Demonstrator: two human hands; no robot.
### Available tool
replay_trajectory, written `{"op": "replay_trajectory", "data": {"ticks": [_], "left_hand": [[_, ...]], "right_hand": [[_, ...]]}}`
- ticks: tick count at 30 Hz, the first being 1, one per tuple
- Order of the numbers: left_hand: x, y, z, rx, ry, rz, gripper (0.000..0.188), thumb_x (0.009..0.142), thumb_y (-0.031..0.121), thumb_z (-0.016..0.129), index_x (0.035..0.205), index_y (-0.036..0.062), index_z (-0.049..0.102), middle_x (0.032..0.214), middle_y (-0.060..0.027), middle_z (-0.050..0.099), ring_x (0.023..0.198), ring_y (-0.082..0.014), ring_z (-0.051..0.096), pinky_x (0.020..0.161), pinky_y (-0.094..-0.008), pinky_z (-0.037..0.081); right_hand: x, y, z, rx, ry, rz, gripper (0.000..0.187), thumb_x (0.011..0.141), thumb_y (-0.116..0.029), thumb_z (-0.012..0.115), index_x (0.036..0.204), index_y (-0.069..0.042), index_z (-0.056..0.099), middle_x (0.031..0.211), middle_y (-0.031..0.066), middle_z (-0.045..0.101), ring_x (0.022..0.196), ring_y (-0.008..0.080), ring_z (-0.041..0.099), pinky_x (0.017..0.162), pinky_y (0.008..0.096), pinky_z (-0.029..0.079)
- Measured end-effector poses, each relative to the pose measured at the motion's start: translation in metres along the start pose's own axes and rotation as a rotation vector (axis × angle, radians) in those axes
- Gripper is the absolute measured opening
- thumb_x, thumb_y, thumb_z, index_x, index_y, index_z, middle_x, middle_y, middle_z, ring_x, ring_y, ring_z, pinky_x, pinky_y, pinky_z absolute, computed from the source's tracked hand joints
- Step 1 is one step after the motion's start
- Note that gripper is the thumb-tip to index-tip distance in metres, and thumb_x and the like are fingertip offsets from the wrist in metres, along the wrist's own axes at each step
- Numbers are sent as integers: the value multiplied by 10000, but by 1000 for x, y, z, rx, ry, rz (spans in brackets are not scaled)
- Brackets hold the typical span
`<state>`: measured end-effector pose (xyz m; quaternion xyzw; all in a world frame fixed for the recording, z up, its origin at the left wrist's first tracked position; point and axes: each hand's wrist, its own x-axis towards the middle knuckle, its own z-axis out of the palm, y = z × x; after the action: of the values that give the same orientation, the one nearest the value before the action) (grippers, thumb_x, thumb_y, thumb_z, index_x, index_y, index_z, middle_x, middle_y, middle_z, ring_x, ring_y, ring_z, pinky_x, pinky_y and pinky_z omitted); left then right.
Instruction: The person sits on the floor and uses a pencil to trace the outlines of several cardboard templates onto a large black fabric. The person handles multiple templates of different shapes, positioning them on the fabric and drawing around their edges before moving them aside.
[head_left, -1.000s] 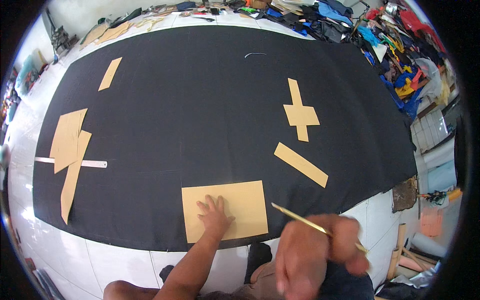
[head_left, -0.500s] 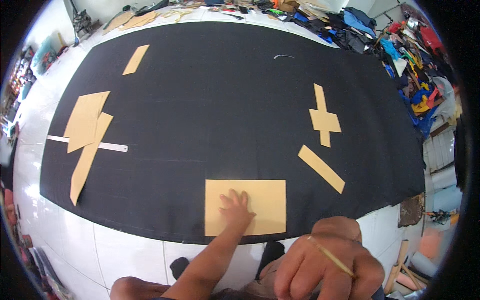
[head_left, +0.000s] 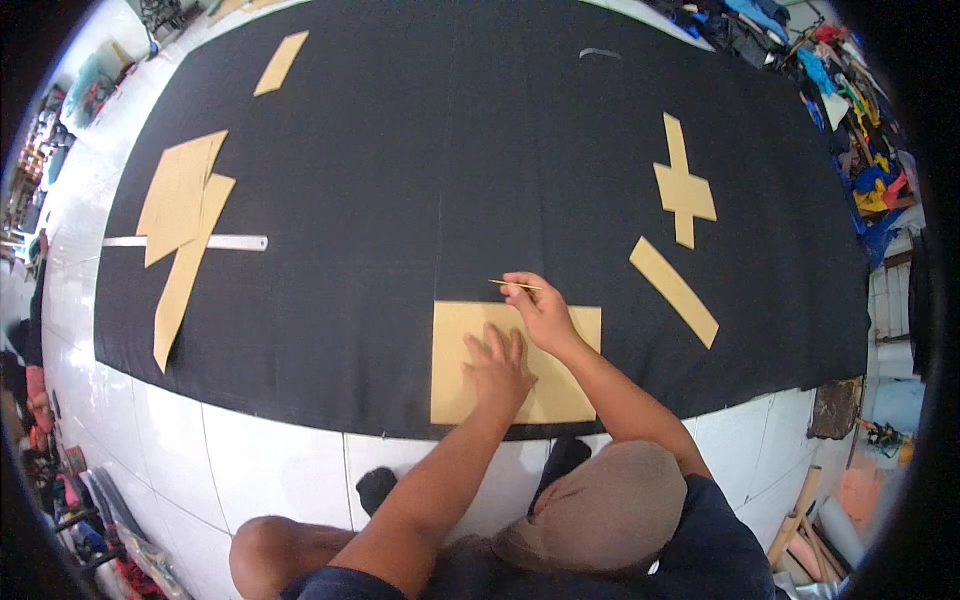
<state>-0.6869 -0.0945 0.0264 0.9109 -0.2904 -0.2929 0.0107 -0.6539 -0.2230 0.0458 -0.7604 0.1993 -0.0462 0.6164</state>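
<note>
A rectangular tan card sheet (head_left: pixel 570 385) lies on a large black cloth (head_left: pixel 360 210), close to the cloth's near edge. My left hand (head_left: pixel 497 372) presses flat on the sheet with its fingers spread. Just at the sheet's far edge, my right hand (head_left: pixel 538 308) pinches a thin yellowish pencil-like stick (head_left: pixel 512 285). The stick points left over the black cloth; whether its tip touches the cloth I cannot tell. A faint light line runs on the cloth up from the sheet's far left corner.
At left, several card pieces (head_left: pixel 180 185) overlap a metal ruler (head_left: pixel 240 243). More card strips lie at right (head_left: pixel 675 290) and far left (head_left: pixel 281 64). A small curved pale item (head_left: pixel 600 53) sits at the back. Heaped fabric scraps (head_left: pixel 870 150) border the right; white tiles (head_left: pixel 270 450) surround the cloth.
My right hand has moved forward and left from near my knee to the sheet's far edge, still holding the stick. The view has tilted downward; my left hand stays on the sheet.
</note>
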Motion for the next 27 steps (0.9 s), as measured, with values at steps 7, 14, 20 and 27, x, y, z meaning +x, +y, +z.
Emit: {"op": "replay_trajectory", "data": {"ticks": [7,14,20,27], "left_hand": [[-5,-3,-13,-65,-113,-57,883,953,573,597,1642,149,243,1681,-213,197,1513,-575,128,1112,-679,386],[15,-5,15,-23,-226,-58,890,989,654,452,1646,102,216,1706,-204,154,1543,-541,43,1125,-701,335],[11,-5,18,-21,-207,-16,853,1005,616,437,1639,83,235,1709,-195,156,1542,-543,44,1128,-720,313],[9,-2,20,48,-168,-38,780,1016,568,438,1627,109,281,1668,-182,286,1526,-469,218,1123,-738,298]], "right_hand": [[4,11,48,-182,-151,45,324,1030,-270,616,1222,-32,723,1214,140,725,1043,225,711,915,354,561],[18,17,70,-222,-190,-56,307,1032,-225,592,1235,-31,715,1206,155,737,1069,276,729,934,377,572],[23,22,77,-223,-201,-125,295,1033,-205,582,1234,-34,713,1195,162,739,1063,290,732,932,384,572],[23,21,77,-296,-194,-160,283,1028,-200,572,1206,-33,715,1196,152,736,1101,335,706,957,413,548]]}}
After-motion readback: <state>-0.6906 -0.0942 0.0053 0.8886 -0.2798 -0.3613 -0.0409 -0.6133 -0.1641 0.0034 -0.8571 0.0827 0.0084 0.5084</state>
